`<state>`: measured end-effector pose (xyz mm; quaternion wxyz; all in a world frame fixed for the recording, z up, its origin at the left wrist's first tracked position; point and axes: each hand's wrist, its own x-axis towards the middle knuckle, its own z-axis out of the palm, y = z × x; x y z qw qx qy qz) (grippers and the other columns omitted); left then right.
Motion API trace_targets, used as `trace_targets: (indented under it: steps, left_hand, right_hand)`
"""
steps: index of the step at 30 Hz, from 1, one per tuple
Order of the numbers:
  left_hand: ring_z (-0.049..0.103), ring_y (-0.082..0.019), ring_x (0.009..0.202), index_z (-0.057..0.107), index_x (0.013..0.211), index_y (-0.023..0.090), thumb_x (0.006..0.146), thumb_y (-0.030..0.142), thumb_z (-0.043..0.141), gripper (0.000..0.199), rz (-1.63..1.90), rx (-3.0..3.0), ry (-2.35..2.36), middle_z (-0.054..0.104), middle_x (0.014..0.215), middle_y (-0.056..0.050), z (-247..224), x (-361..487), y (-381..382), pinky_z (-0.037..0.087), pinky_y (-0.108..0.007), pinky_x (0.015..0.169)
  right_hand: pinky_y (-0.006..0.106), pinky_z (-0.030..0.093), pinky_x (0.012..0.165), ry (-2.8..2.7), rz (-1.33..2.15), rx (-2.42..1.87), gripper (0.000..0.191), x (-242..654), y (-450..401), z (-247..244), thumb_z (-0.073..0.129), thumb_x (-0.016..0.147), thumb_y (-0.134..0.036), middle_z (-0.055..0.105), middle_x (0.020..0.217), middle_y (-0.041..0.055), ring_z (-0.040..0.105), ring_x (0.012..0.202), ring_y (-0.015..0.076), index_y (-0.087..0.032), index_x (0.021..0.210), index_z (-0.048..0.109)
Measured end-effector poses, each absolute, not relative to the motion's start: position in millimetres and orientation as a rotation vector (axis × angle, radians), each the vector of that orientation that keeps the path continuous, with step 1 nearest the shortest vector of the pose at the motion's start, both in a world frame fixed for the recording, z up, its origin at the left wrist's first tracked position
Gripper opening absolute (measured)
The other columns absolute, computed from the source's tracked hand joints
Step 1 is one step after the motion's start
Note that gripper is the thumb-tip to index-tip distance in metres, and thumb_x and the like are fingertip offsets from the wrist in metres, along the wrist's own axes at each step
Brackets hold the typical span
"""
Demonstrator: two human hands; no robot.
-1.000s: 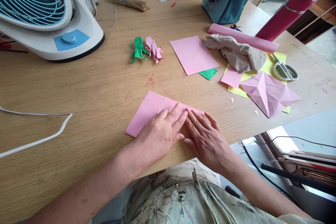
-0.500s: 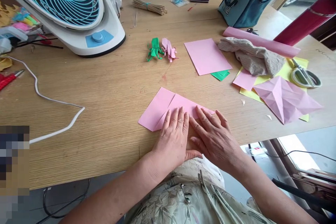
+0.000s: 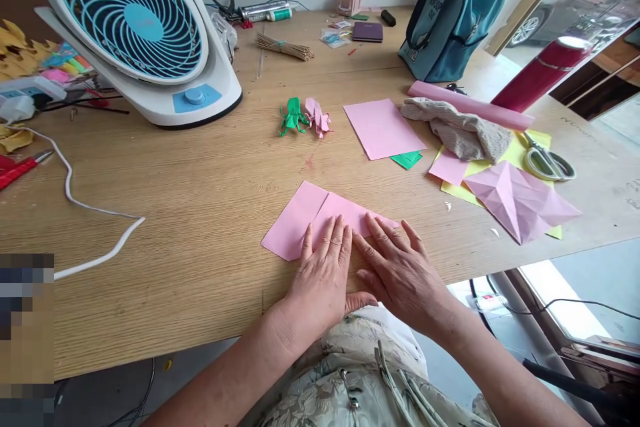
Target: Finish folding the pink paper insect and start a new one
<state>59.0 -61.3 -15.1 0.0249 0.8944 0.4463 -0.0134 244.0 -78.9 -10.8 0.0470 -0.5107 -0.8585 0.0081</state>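
A folded sheet of pink paper (image 3: 293, 223) lies on the table close to its front edge, with a slanted flap edge running across it. My left hand (image 3: 326, 263) lies flat on the paper's lower middle, fingers stretched forward. Beside it my right hand (image 3: 400, 267) presses on the right part of the same paper, its fingers spread. Both hands cover the paper's near edge. Farther back stand a green origami figure (image 3: 293, 116) and a pink origami figure (image 3: 318, 117), side by side.
A fan (image 3: 150, 33) stands at the left, near a white cord (image 3: 95, 203). Toward the right lie a pink square sheet (image 3: 384, 127), a grey cloth (image 3: 460, 127), scissors (image 3: 549, 163) and a creased pink paper (image 3: 520, 203). Behind them are a red flask (image 3: 543, 73) and a blue bag (image 3: 450, 33).
The camera view has tilted up, so more of the wall and the back of the table shows. My hands stay flat on the pink paper, with hardly any shift.
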Motion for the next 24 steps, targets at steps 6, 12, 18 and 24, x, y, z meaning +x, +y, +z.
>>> trace_targets:
  steps: [6, 12, 18, 24]
  left_hand:
    - [0.013, -0.035, 0.153, 0.027, 0.153, 0.002, 0.083, 0.083, 0.031, 0.107, -0.060, 2.753, 1.404, 0.016, 0.162, -0.023, -10, 61, -63, 0.010, -0.062, 0.121]
    - [0.017, -0.036, 0.151, 0.027, 0.153, 0.001, 0.083, 0.082, 0.033, 0.107, -0.044, 2.683, 1.457, 0.020, 0.161, -0.024, -7, 48, -72, 0.013, -0.062, 0.120]
    - [0.023, -0.037, 0.149, 0.025, 0.152, -0.002, 0.093, 0.070, 0.029, 0.094, 0.040, 2.717, 1.592, 0.024, 0.160, -0.026, -13, 15, -93, 0.016, -0.061, 0.118]
    - [0.025, -0.038, 0.148, 0.022, 0.153, -0.001, 0.095, 0.065, 0.026, 0.088, 0.085, 2.728, 1.680, 0.028, 0.159, -0.026, -18, -2, -105, 0.014, -0.063, 0.116]
  right_hand:
    - [0.057, 0.015, 0.119, -2.596, 0.022, -1.540, 0.056, 245, -79, -13, 0.041, 0.102, -0.040, 0.030, 0.161, 0.0156, 0.027, 0.148, 0.0299, -0.019, 0.153, 0.034]
    - [0.057, 0.015, 0.119, -2.587, 0.026, -1.547, 0.055, 246, -80, -13, 0.039, 0.103, -0.042, 0.028, 0.162, 0.0154, 0.028, 0.148, 0.0298, -0.020, 0.153, 0.035]
    - [0.058, 0.014, 0.119, -2.594, 0.053, -1.565, 0.056, 244, -80, -11, 0.036, 0.103, -0.043, 0.029, 0.161, 0.0154, 0.025, 0.149, 0.0300, -0.020, 0.154, 0.033]
    - [0.060, 0.018, 0.117, -2.589, 0.057, -1.533, 0.054, 244, -81, -9, 0.040, 0.101, -0.044, 0.025, 0.163, 0.0135, 0.027, 0.148, 0.0339, -0.030, 0.153, 0.034]
